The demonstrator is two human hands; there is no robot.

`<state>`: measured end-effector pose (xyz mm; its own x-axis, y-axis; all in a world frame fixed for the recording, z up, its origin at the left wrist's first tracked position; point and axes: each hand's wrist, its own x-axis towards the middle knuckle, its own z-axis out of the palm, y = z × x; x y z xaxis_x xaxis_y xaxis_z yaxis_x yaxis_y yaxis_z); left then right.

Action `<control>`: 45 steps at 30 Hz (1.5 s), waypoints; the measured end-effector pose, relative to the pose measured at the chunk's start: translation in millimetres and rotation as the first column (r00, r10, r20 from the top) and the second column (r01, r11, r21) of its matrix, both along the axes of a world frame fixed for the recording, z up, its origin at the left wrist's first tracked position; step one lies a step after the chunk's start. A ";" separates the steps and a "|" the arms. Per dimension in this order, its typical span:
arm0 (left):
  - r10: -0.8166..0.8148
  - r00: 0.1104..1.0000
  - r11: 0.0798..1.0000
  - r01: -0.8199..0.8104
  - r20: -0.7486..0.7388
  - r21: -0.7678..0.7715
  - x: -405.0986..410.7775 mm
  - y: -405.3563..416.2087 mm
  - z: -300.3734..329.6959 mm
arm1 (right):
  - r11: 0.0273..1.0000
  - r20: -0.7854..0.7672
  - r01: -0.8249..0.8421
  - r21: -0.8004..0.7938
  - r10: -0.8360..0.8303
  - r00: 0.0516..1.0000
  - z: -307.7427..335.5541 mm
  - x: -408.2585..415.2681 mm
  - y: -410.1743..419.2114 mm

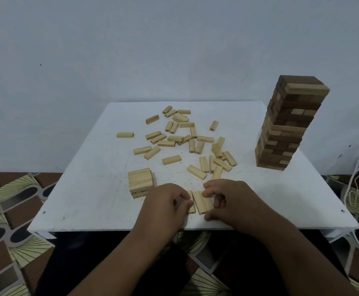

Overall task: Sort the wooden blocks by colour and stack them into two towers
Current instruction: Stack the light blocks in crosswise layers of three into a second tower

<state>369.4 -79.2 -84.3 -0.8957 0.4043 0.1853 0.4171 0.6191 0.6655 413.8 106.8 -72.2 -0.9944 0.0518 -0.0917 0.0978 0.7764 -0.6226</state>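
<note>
Several light wooden blocks (187, 139) lie scattered over the middle of the white table (88, 199). A short stack of light blocks (140, 182) stands at the front left. A tall tower (287, 124) of dark and light blocks rises at the back right, with a light block on top. Near the front edge, three light blocks (200, 202) lie side by side. My left hand (165, 204) presses on them from the left and my right hand (229, 199) from the right, fingers curled around their ends.
The table stands against a pale wall. A patterned floor mat (14, 201) lies around it. White cords (357, 180) hang at the right edge, close to the tower. Dark-clothed legs show under the table's front edge.
</note>
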 end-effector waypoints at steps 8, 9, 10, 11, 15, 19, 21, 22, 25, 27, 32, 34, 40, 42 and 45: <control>-0.195 0.981 0.973 0.193 -0.005 -0.130 -6.3 -10.8 -13.9 | 0.998 -0.058 -0.040 -0.049 0.037 0.998 -5.8 -2.8 -1.9; -0.203 0.979 0.969 0.201 -0.002 -0.146 -6.2 -10.9 -13.9 | 0.998 -0.048 -0.035 -0.050 0.032 0.998 -5.1 -2.8 -1.9; -0.203 0.979 0.968 0.200 -0.010 -0.149 -6.0 -9.9 -12.8 | 0.998 -0.041 -0.033 -0.058 0.031 0.999 -4.5 -2.6 -1.9; -0.198 0.980 0.971 0.193 -0.024 -0.140 -5.9 -9.1 -11.7 | 0.997 -0.040 -0.036 -0.070 0.033 0.999 -4.3 -2.7 -1.9; -0.205 0.978 0.977 0.201 -0.046 -0.071 -6.1 -8.4 -10.2 | 0.995 -0.059 -0.057 -0.083 0.053 0.997 -4.9 -2.8 -4.2; -0.223 0.975 0.975 0.222 -0.009 -0.018 -4.6 -11.5 -7.4 | 0.995 -0.102 -0.066 -0.081 0.058 0.993 -2.4 -4.2 -7.6; -0.207 0.978 0.978 0.207 -0.010 0.015 -3.0 -13.8 -1.9 | 0.994 -0.143 -0.073 -0.078 0.061 0.988 3.5 -5.9 -10.0; -0.194 0.981 0.980 0.195 -0.019 0.041 -2.5 -15.3 1.8 | 0.994 -0.169 -0.082 -0.075 0.068 0.983 7.6 -7.9 -11.6; -0.155 0.986 0.976 0.163 -0.063 0.146 -7.2 -25.8 12.0 | 0.989 -0.237 -0.126 -0.076 0.105 0.966 22.7 -18.8 -21.0; -0.121 0.988 0.972 0.137 -0.093 0.190 -15.1 -38.8 17.2 | 0.982 -0.277 -0.175 -0.073 0.148 0.949 30.8 -30.2 -32.6; -0.027 0.996 0.969 0.046 -0.080 0.243 -35.2 -73.4 22.2 | 0.946 -0.304 -0.300 -0.120 0.253 0.919 39.6 -57.4 -64.8; 0.003 0.998 0.969 0.012 -0.060 0.245 -42.3 -86.9 19.0 | 0.933 -0.283 -0.334 -0.138 0.286 0.916 40.0 -67.9 -76.8; 0.027 1.000 0.967 -0.022 -0.014 0.254 -54.8 -104.7 6.9 | 0.925 -0.260 -0.363 -0.113 0.325 0.909 30.5 -82.3 -91.1; 0.024 1.000 0.969 -0.022 -0.006 0.245 -58.4 -107.0 2.6 | 0.930 -0.250 -0.355 -0.091 0.324 0.912 26.2 -83.3 -93.5; 0.016 1.000 0.971 -0.020 0.022 0.238 -62.3 -108.1 -2.8 | 0.939 -0.222 -0.336 -0.070 0.313 0.923 22.1 -82.8 -94.6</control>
